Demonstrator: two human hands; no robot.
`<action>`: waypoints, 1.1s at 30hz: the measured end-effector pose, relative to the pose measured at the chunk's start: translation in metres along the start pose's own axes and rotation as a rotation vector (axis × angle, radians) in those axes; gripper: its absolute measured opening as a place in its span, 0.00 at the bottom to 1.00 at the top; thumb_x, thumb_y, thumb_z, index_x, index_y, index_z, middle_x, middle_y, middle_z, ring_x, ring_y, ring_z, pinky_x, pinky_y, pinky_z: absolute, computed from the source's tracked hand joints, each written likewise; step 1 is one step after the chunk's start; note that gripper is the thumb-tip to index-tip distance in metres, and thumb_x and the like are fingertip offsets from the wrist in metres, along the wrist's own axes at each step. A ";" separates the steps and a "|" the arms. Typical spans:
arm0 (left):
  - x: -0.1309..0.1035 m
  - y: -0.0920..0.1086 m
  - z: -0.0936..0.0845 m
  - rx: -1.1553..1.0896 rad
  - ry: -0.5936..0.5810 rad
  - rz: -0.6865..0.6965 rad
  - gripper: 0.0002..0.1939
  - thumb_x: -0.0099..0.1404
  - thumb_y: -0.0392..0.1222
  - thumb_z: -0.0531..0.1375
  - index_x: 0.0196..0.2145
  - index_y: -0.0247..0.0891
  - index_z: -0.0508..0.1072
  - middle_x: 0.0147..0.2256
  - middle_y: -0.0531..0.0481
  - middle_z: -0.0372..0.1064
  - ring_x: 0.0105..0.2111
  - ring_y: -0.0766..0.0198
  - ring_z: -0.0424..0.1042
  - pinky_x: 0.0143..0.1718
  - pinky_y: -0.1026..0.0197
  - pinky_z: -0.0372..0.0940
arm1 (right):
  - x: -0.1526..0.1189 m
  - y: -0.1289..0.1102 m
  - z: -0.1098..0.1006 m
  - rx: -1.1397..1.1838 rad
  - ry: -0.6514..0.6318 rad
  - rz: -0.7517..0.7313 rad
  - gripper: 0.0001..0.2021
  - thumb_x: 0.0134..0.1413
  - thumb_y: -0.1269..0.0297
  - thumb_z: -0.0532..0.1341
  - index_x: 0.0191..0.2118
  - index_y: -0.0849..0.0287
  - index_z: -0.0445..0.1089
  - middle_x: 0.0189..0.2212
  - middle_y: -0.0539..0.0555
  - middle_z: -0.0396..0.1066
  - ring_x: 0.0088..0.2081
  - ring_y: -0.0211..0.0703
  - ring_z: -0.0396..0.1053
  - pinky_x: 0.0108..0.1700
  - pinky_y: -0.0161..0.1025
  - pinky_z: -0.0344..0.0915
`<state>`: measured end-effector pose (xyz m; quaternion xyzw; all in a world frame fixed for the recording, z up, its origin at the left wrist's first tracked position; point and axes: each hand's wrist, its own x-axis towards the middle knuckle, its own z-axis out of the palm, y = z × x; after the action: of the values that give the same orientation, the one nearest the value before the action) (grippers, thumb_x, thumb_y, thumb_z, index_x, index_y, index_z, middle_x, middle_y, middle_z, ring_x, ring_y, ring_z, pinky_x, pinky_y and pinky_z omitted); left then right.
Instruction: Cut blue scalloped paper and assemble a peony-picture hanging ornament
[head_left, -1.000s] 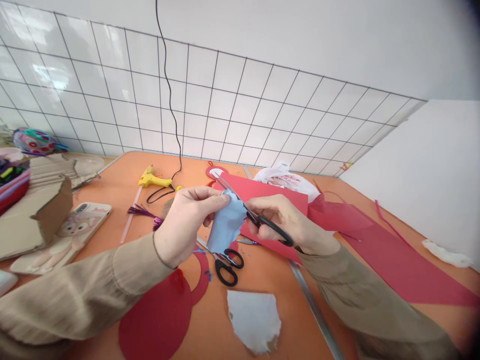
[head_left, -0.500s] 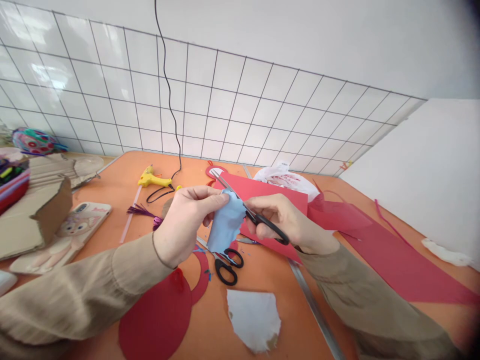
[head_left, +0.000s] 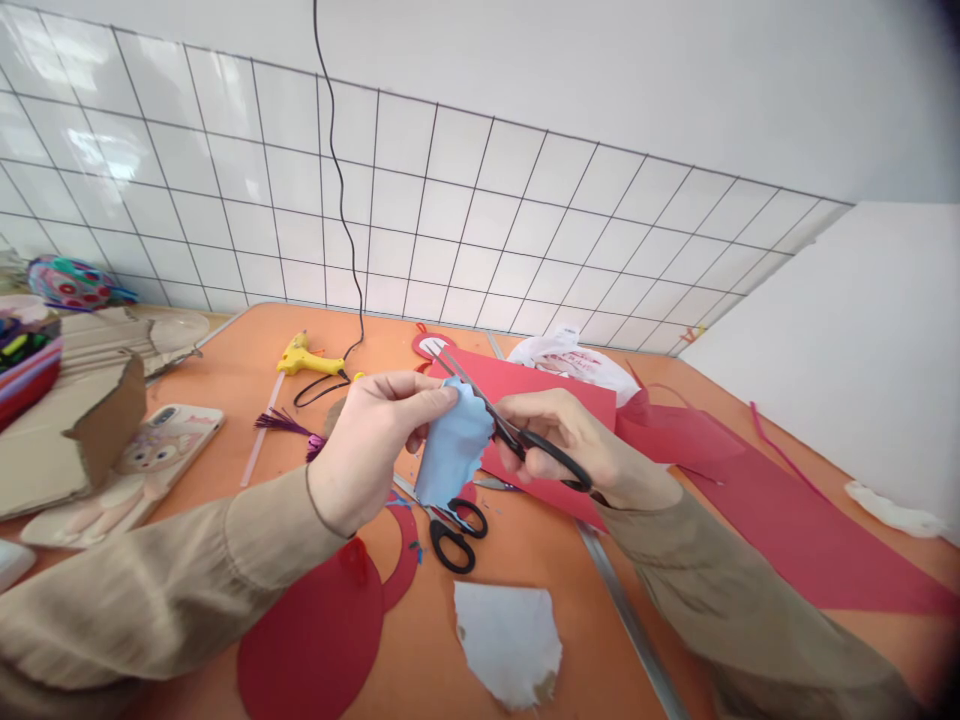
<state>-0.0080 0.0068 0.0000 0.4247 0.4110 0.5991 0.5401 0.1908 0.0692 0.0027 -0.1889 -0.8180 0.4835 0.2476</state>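
Between the thumb and fingers of my left hand (head_left: 382, 430) is a light blue piece of paper (head_left: 451, 450), hanging down with a jagged right edge. My right hand (head_left: 559, 440) grips black-handled scissors (head_left: 551, 457) whose blades point up and left, along the upper right edge of the blue piece. A second pair of black-handled scissors (head_left: 453, 552) lies on the table under the blue piece, its blades partly hidden. Nearer me lies a torn white piece of paper (head_left: 508, 640). A dark red disc (head_left: 315, 640) sits below my left sleeve.
On the orange table (head_left: 420, 660) are a yellow glue gun (head_left: 309, 356) with a black cord, a purple tassel (head_left: 296, 428), a phone (head_left: 142, 470) and cardboard (head_left: 67, 430) at left. Red sheets (head_left: 810, 530) and a white plastic bag (head_left: 574, 358) lie at right and back.
My right hand and the scissors have shifted slightly right and down, and the blades look a little further apart. My left hand holds the blue piece nearly still.
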 end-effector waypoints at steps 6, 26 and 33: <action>0.000 0.001 0.001 -0.009 0.013 0.004 0.11 0.52 0.39 0.68 0.16 0.36 0.74 0.16 0.56 0.60 0.18 0.73 0.55 0.19 0.66 0.49 | 0.000 0.000 0.000 -0.011 -0.012 -0.004 0.22 0.50 0.43 0.67 0.30 0.60 0.69 0.21 0.48 0.62 0.23 0.35 0.56 0.23 0.36 0.51; 0.002 0.001 0.000 0.028 -0.013 0.034 0.13 0.55 0.38 0.67 0.16 0.36 0.73 0.15 0.57 0.60 0.17 0.75 0.55 0.18 0.68 0.51 | -0.001 0.001 0.002 -0.003 0.148 0.054 0.25 0.50 0.41 0.65 0.40 0.60 0.70 0.23 0.50 0.66 0.23 0.38 0.62 0.27 0.38 0.60; -0.001 0.002 0.001 0.064 -0.098 0.083 0.10 0.57 0.38 0.66 0.19 0.37 0.76 0.15 0.57 0.63 0.16 0.74 0.55 0.18 0.68 0.53 | 0.002 -0.004 0.012 -0.019 0.320 0.014 0.15 0.50 0.57 0.67 0.42 0.58 0.68 0.25 0.49 0.65 0.26 0.38 0.63 0.29 0.39 0.61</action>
<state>-0.0075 0.0053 0.0026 0.4871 0.3853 0.5861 0.5203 0.1823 0.0602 0.0019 -0.2716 -0.7713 0.4412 0.3696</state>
